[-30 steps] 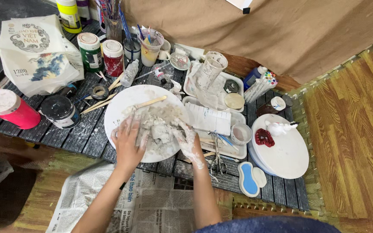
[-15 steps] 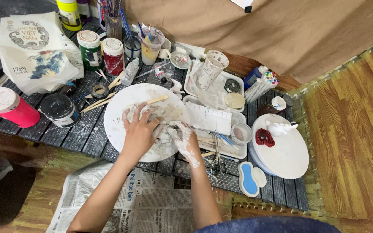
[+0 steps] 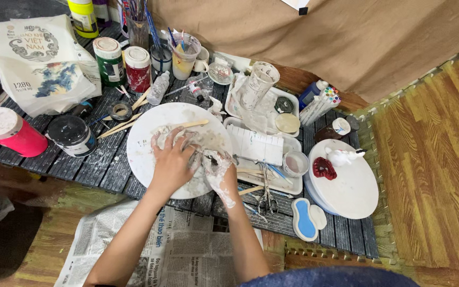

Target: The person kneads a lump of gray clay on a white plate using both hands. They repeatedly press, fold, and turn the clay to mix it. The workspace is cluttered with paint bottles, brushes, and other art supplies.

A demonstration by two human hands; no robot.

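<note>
**A:** Item one, the hands?

**B:** Left hand (image 3: 172, 162): palm down, fingers spread, pressed flat onto a lump of pale grey wet clay (image 3: 187, 142). Right hand (image 3: 218, 169): coated in the same grey clay, fingers curled against the lump's right side, just beside the left hand. Whether it pinches any clay, I cannot tell.

**A:** Location of the clay?

**B:** On a round white board smeared with clay (image 3: 143, 139), which sits at the front edge of a dark slatted table (image 3: 102, 169), near its middle. A flat wooden stick (image 3: 193, 124) lies on the board's far side.

**A:** Items to the left?

**B:** A pink cylindrical tub with a white lid (image 3: 9, 133) at the front left corner; a black round pot (image 3: 72, 135) between it and the board; a white printed paper bag (image 3: 41, 64) at the far left.

**A:** Far edge?

**B:** A green paint jar (image 3: 108, 60), a red paint jar (image 3: 138, 68), and a clear cup of brushes (image 3: 185, 53).

**A:** To the right?

**B:** White plastic trays (image 3: 264, 146) just beside the board; a round white turntable (image 3: 349, 183) bearing a small dark red piece (image 3: 324, 168) and a small white figure (image 3: 342, 156); a blue-and-white kidney-shaped palette (image 3: 304, 219) at the front edge.

**A:** Below the table?

**B:** Sheets of newspaper (image 3: 187, 250) under the person's forearms.
</note>
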